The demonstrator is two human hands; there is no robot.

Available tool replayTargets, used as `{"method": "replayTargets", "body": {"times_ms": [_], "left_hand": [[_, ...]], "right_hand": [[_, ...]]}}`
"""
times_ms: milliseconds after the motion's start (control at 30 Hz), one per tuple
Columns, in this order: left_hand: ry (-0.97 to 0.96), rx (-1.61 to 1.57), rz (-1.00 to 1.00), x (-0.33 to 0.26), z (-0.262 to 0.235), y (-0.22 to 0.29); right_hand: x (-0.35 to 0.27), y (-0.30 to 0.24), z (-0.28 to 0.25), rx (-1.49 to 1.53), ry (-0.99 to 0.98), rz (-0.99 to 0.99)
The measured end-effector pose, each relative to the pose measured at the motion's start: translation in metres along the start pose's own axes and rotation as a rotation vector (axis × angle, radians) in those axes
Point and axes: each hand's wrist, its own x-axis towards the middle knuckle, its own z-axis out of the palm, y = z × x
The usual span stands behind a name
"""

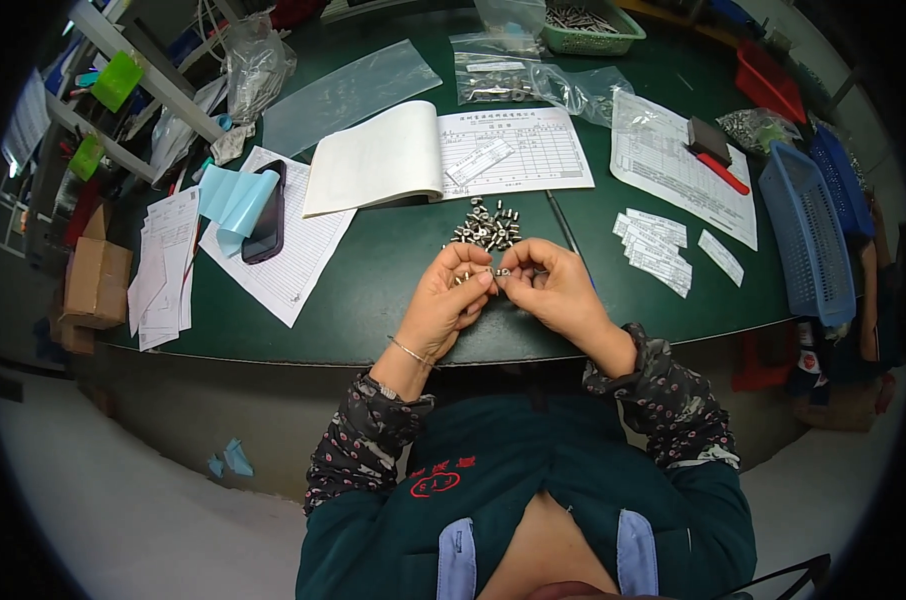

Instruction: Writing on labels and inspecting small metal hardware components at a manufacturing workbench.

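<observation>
At the front edge of the green table, my two hands meet fingertip to fingertip. My left hand is closed, with thumb and index finger pinched at a small silver metal fitting. A few more such fittings show among its curled fingers. My right hand pinches the same small fitting from the other side; the fingers hide much of it. Just beyond the hands lies a loose pile of short, shiny cylindrical metal fittings. Their exact kind is too small to make out.
An open receipt book lies behind the pile, with a pen to its right. Paper slips are further right, near a blue basket. A phone rests on papers at left. Bagged parts are at the back.
</observation>
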Motion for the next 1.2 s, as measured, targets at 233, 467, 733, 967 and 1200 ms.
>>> {"method": "replayTargets", "body": {"times_ms": [233,467,733,967,1200], "left_hand": [[-0.033,0.072,0.019,-0.002,-0.006,-0.002],[0.001,0.201,0.078,-0.004,-0.001,0.0],[-0.034,0.637,0.453,-0.009,0.003,0.004],[-0.05,0.633,0.485,-0.011,0.005,0.003],[-0.109,0.065,0.128,-0.011,-0.005,-0.003]], "right_hand": [[-0.005,-0.008,0.0,-0.178,0.022,-0.185],[-0.005,-0.008,0.0,-0.341,0.061,-0.51],[-0.005,-0.014,-0.005,-0.492,0.098,-0.785],[-0.007,-0.017,-0.006,-0.511,0.097,-0.83],[-0.006,-0.024,-0.001,-0.53,0.086,-0.83]]}}
